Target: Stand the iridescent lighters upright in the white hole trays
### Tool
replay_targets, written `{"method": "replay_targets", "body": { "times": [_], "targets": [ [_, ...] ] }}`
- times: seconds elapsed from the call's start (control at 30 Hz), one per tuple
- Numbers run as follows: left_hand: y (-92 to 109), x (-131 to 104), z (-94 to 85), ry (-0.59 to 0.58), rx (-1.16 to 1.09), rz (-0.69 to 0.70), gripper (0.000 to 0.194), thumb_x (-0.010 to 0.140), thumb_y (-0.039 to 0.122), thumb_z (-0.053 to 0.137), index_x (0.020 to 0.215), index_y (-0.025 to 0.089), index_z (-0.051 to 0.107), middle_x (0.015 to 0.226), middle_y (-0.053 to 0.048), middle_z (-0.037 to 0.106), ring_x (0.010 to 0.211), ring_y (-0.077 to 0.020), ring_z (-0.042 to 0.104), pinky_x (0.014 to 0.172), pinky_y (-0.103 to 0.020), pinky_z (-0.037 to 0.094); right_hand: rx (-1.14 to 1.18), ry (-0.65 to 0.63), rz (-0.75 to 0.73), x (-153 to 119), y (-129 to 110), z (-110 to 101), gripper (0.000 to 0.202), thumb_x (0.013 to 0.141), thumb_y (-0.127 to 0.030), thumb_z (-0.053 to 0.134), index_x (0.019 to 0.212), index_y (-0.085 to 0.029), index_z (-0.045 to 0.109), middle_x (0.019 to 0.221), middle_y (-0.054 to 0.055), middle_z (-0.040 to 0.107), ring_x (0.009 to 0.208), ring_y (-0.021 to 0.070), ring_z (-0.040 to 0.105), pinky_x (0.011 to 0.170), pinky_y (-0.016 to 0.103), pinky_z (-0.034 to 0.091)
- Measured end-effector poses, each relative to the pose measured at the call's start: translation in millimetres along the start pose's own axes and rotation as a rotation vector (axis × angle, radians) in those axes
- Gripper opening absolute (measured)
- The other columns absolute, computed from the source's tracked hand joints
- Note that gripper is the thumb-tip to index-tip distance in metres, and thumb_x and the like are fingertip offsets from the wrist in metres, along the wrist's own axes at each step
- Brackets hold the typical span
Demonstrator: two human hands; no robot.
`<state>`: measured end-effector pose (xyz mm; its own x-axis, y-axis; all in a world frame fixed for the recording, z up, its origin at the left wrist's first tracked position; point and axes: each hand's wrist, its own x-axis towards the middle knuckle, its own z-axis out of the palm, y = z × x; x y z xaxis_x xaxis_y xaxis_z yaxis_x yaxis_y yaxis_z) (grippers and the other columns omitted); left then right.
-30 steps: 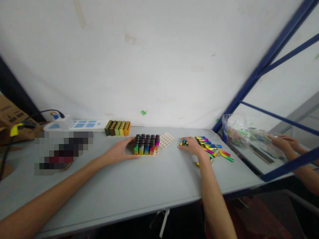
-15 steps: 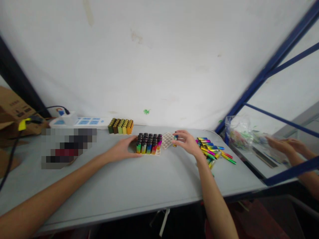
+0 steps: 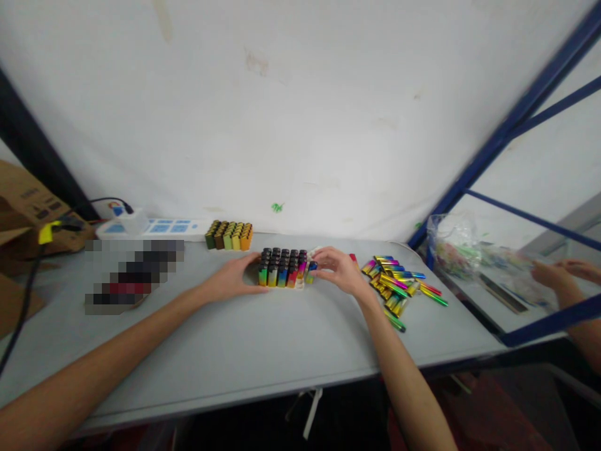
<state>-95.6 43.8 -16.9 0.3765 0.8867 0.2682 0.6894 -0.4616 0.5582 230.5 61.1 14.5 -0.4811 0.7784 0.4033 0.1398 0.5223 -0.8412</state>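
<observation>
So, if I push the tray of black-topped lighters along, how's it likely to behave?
The tray will probably slide as one block, since the lighters stand close in rows. Those by the bare slots at its front right may wobble most, lacking neighbours. Being upright and narrow, some could tip if it jerks.

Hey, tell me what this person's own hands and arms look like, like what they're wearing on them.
The left hand and right hand are ungloved. The left forearm and right forearm are bare, with no sleeve, watch or bracelet visible. Rings would be too small to tell.
</observation>
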Motion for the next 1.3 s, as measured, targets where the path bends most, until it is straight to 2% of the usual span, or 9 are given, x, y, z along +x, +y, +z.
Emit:
{"method": "replay_targets", "body": {
  "times": [0.1, 0.2, 0.3, 0.5, 0.63, 0.8, 0.97, 1.17, 1.3],
  "targets": [
    [1.1, 0.4, -0.6, -0.018, -0.001, -0.015, 0.092, 0.068, 0.067, 0.081, 0.138, 0.014, 0.055, 0.142, -0.018, 0.063, 0.128, -0.04, 0.06, 0.114, -0.049, 0.046, -0.083, -0.026, -0.027, 1.1, -3.8, 6.8, 0.034, 0.083, -0.05, 0.079, 0.097, -0.021, 0.07, 0.107, 0.007, 0.067, 0.098, 0.0192, 0.067, 0.087, 0.035, 0.059],
    [5.5, 0.3, -2.1, -0.015, -0.012, -0.023, 0.092, 0.069, 0.066, 0.08, 0.139, 0.012, 0.055, 0.142, -0.019, 0.063, 0.128, -0.0394, 0.061, 0.114, -0.05, 0.045, -0.204, -0.046, -0.04, 1.4, -5.8, 10.2, 0.032, 0.085, -0.048, 0.078, 0.1, -0.02, 0.07, 0.096, 0.005, 0.07, 0.086, 0.0174, 0.067, 0.08, 0.031, 0.058],
    [8.2, 0.2, -2.8, -0.004, -0.03, -0.026, 0.092, 0.067, 0.066, 0.081, 0.136, 0.012, 0.056, 0.14, -0.019, 0.064, 0.127, -0.04, 0.062, 0.113, -0.052, 0.046, -0.213, -0.052, -0.035, 1.1, -5.0, 10.6, 0.033, 0.087, -0.047, 0.076, 0.104, -0.02, 0.069, 0.09, 0.004, 0.072, 0.078, 0.0164, 0.068, 0.074, 0.03, 0.058],
    [4.9, -0.4, -2.1, -0.001, -0.043, 0.006, 0.089, 0.069, 0.064, 0.082, 0.137, 0.013, 0.056, 0.139, -0.017, 0.065, 0.126, -0.0389, 0.062, 0.112, -0.05, 0.047, -0.104, 0.017, 0.011, -0.8, 2.4, 10.3, 0.038, 0.086, -0.051, 0.076, 0.106, -0.021, 0.066, 0.094, 0.005, 0.074, 0.082, 0.0185, 0.074, 0.076, 0.031, 0.06],
    [5.5, -1.0, -2.5, -0.025, -0.01, 0.005, 0.09, 0.072, 0.066, 0.079, 0.139, 0.011, 0.054, 0.141, -0.018, 0.064, 0.126, -0.039, 0.062, 0.112, -0.05, 0.047, -0.078, 0.008, 0.033, -1.1, 3.7, 15.1, 0.038, 0.087, -0.052, 0.075, 0.105, -0.021, 0.064, 0.098, 0.005, 0.073, 0.079, 0.018, 0.075, 0.072, 0.03, 0.061],
    [4.8, -0.2, -1.7, -0.026, -0.005, -0.008, 0.092, 0.07, 0.068, 0.078, 0.139, 0.012, 0.054, 0.142, -0.018, 0.063, 0.128, -0.0401, 0.06, 0.113, -0.054, 0.045, -0.189, -0.038, -0.025, -0.3, -0.9, 12.8, 0.038, 0.088, -0.051, 0.074, 0.107, -0.02, 0.067, 0.09, 0.004, 0.073, 0.08, 0.0179, 0.073, 0.076, 0.031, 0.061],
    [0.8, 0.6, -0.2, -0.016, -0.035, -0.003, 0.085, 0.067, 0.068, 0.08, 0.135, 0.023, 0.057, 0.139, -0.014, 0.065, 0.127, -0.0392, 0.062, 0.113, -0.051, 0.046, -0.264, -0.063, -0.038, -0.1, -5.2, 4.4, 0.034, 0.093, -0.047, 0.07, 0.111, -0.019, 0.069, 0.09, 0.005, 0.074, 0.08, 0.0183, 0.072, 0.075, 0.03, 0.058],
    [2.7, 0.5, -0.6, -0.009, -0.023, -0.002, 0.089, 0.069, 0.065, 0.08, 0.138, 0.014, 0.056, 0.141, -0.018, 0.063, 0.127, -0.0409, 0.06, 0.113, -0.055, 0.045, -0.405, -0.117, -0.051, 2.1, -8.2, 17.8, 0.021, 0.094, -0.039, 0.07, 0.096, -0.019, 0.071, 0.085, 0.004, 0.074, 0.076, 0.0169, 0.069, 0.073, 0.028, 0.055],
    [3.1, 1.5, -0.3, 0.006, -0.021, -0.029, 0.089, 0.064, 0.065, 0.082, 0.135, 0.016, 0.06, 0.14, -0.017, 0.065, 0.127, -0.0429, 0.061, 0.113, -0.056, 0.046, -0.48, -0.135, -0.033, 0.7, -9.7, 10.8, 0.023, 0.092, -0.042, 0.073, 0.094, -0.019, 0.072, 0.084, 0.003, 0.074, 0.074, 0.0159, 0.068, 0.072, 0.026, 0.053]
  ]
}}
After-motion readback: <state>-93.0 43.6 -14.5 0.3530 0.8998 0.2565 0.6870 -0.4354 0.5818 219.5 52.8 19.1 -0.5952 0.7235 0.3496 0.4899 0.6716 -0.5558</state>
